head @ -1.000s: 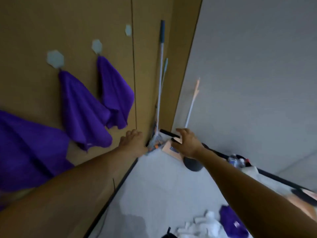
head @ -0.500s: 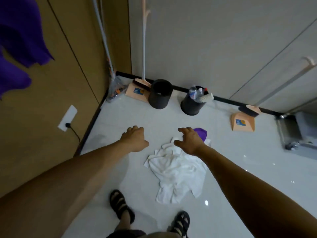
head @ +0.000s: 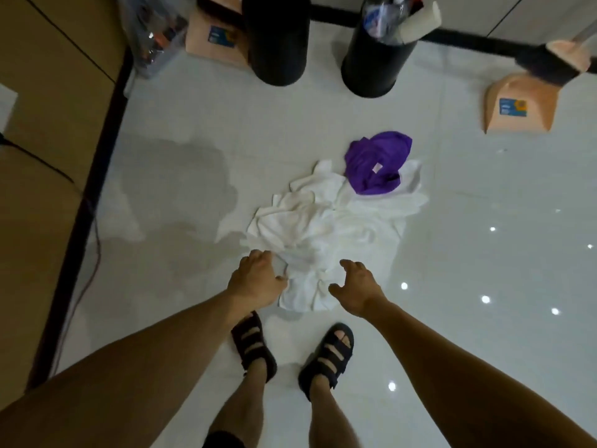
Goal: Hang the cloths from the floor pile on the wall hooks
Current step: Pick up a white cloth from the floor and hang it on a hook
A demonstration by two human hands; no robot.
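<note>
A pile of crumpled white cloths (head: 332, 227) lies on the pale tiled floor in front of my sandalled feet. One purple cloth (head: 376, 161) sits on the pile's far right corner. My left hand (head: 256, 281) hovers over the pile's near left edge, fingers loosely curled and holding nothing. My right hand (head: 353, 291) hangs open above the near right edge, thumb spread, also holding nothing. The wall hooks are out of view.
Two black bins (head: 276, 43) (head: 376, 56) stand at the far wall, the right one stuffed with bottles. Peach dustpans (head: 518, 106) (head: 216, 37) rest near them. The brown wall (head: 38, 92) with a black skirting and a trailing cable runs along the left.
My view has swung from the wall with hung purple cloths down to the floor. Both hands have dropped toward the near edge of the white pile.
</note>
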